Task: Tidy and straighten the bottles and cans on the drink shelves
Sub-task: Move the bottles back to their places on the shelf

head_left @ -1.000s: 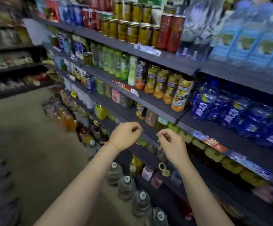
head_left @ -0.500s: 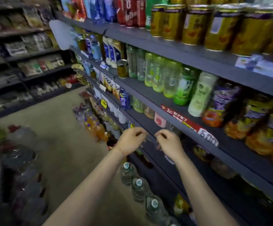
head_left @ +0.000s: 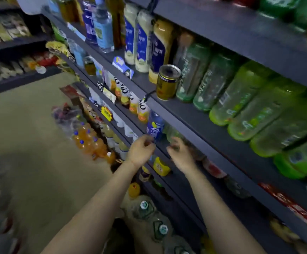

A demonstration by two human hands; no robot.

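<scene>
My left hand (head_left: 142,151) and my right hand (head_left: 181,154) hang side by side in front of the dark shelf edge (head_left: 191,123), fingers loosely curled, holding nothing. Just beyond the left fingertips stands a blue-labelled bottle (head_left: 155,128) on the shelf below. A clear green bottle (head_left: 173,133) sits behind the right fingertips. On the shelf above, a lone gold can (head_left: 167,82) stands at the front, beside a row of green bottles (head_left: 250,99) and white-and-blue bottles (head_left: 141,39).
Orange soda bottles (head_left: 88,142) and large water jugs (head_left: 145,208) stand on the beige floor by the shelf foot. Yellow price tags (head_left: 106,113) hang from shelf edges. Another snack rack (head_left: 11,43) lines the far left; the aisle floor lies between.
The view has swung left along the shelves and closer in. Both hands keep their loose curled pose and have travelled with me, now by the blue-labelled bottle.
</scene>
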